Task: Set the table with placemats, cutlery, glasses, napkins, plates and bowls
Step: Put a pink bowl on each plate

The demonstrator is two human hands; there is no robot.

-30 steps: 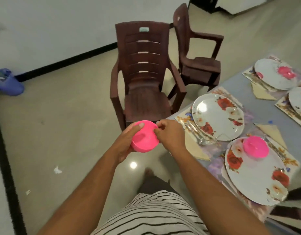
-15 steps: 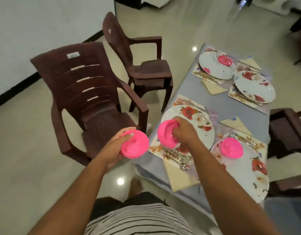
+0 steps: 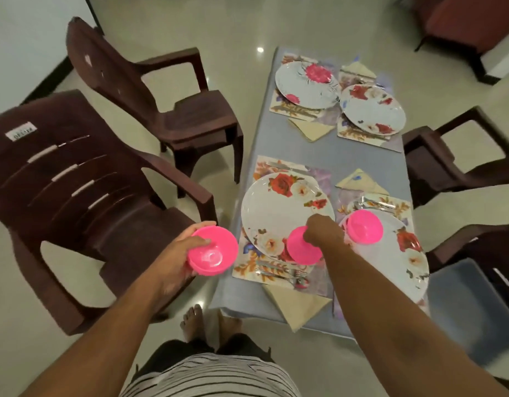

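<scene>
On the grey surface (image 3: 327,156) we record four place settings, each a floral plate on a patterned placemat; the near left plate (image 3: 276,207) lies on its placemat (image 3: 247,267), with cutlery (image 3: 282,272) laid along the placemat's near edge and a folded cream napkin (image 3: 296,306) just beyond it at the surface's near end; the near right plate (image 3: 396,262) carries a pink bowl (image 3: 363,226) on its upper left part; two further plates (image 3: 305,85) sit side by side at the far end, with napkins beside them.

We note the right hand (image 3: 323,232) over the near edge of the near left plate; its grip is clenched on the rim of a second pink bowl (image 3: 300,249), which is tilted, underside toward the camera; whether the bowl touches the plate we cannot tell.

We note the left hand (image 3: 179,255) held off the surface's left edge, above the floor and in front of a brown plastic chair (image 3: 75,196); its grip is closed around a third pink bowl (image 3: 213,250), thumb laid across the inner face; the bowl appears to be a nested pair, though blur prevents confirmation.

A second brown chair (image 3: 173,104) stands further along the left side; two dark chairs (image 3: 462,161) stand along the right side; bare feet (image 3: 193,322) show on the pale floor below a striped shirt (image 3: 207,376).
</scene>
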